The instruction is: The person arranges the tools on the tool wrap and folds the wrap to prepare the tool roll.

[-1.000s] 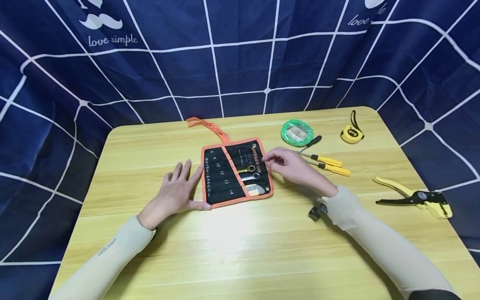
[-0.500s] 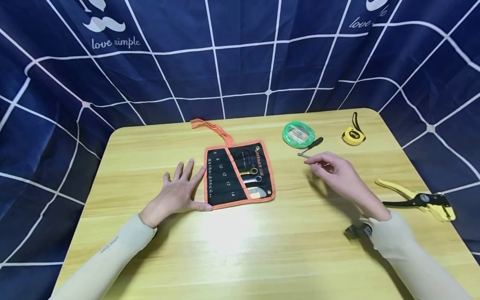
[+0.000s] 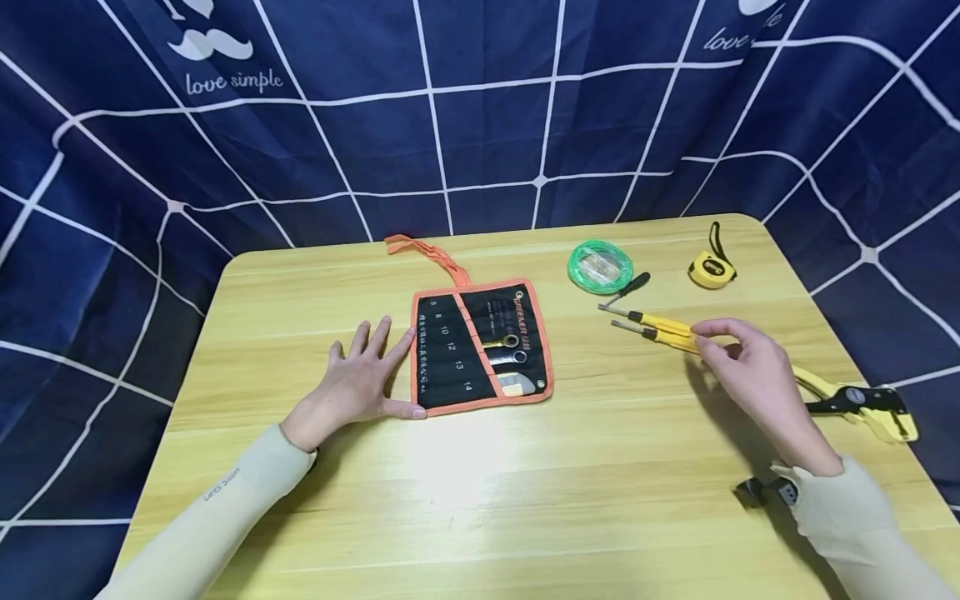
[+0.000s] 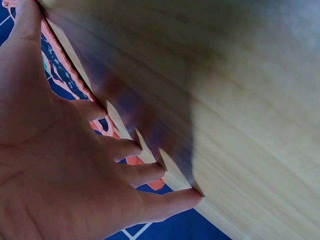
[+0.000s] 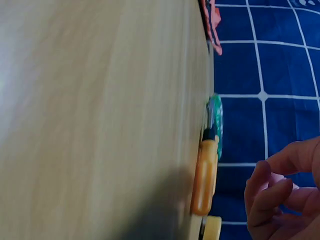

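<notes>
My left hand lies spread on the table, its index fingertip and thumb at the left border of a black tool pouch with orange trim. Two ring-ended wrenches and a pale, grey-tipped tool poke out of its pockets. In the left wrist view the fingers are straight against the tabletop. My right hand hovers by the handle ends of two yellow-handled screwdrivers, fingers loosely bent. The right wrist view has that hand holding nothing, apart from a yellow screwdriver handle.
Behind the screwdrivers lie a green wire coil and a small black-handled tool. A yellow tape measure sits at the back right. Yellow-and-black wire strippers lie beyond my right hand. A blue gridded curtain surrounds the table.
My right hand has moved from the pouch's right edge rightward, past the screwdriver shafts to their handle ends. The left hand stays at the pouch's left border.
</notes>
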The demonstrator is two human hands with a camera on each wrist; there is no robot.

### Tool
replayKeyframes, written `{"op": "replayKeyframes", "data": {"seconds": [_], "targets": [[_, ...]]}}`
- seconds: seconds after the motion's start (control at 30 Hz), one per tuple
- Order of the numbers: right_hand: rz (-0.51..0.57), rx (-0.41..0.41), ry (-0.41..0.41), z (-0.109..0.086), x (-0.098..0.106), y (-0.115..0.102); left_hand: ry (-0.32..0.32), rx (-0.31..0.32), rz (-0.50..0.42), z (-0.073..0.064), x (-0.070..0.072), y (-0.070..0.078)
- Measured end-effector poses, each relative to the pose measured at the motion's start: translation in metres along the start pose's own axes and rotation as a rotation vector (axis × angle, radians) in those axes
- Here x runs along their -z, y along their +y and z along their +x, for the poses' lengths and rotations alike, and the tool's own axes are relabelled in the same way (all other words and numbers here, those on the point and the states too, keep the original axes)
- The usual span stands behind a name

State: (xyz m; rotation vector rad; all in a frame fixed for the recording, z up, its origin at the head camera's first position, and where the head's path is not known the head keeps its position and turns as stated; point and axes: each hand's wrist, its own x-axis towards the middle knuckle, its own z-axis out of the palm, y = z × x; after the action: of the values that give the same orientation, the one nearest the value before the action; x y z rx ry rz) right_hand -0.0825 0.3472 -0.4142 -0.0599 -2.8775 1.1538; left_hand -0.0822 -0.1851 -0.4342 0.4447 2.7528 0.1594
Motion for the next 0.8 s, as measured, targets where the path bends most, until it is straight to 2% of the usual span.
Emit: {"op": "replayKeyframes", "data": {"seconds": [0.17,0.43,0.7,0.8], "targets": [[-0.050,-0.004,-0.022,0.002,0.005,0.006,0.008,0.000,0.008,0.000,0.001,0.000],[-0.051,-0.007,-0.108,0.004,0.004,0.017,0.032,-0.017,0.011,0.001,-0.001,0.000],[-0.144,0.083,-0.159,0.012,-0.002,0.028,0.028,-0.020,0.011,0.002,-0.004,-0.002],[-0.139,0.079,-0.172,0.015,-0.002,0.029,0.033,-0.018,0.007,0.002,-0.005,-0.003]]}}
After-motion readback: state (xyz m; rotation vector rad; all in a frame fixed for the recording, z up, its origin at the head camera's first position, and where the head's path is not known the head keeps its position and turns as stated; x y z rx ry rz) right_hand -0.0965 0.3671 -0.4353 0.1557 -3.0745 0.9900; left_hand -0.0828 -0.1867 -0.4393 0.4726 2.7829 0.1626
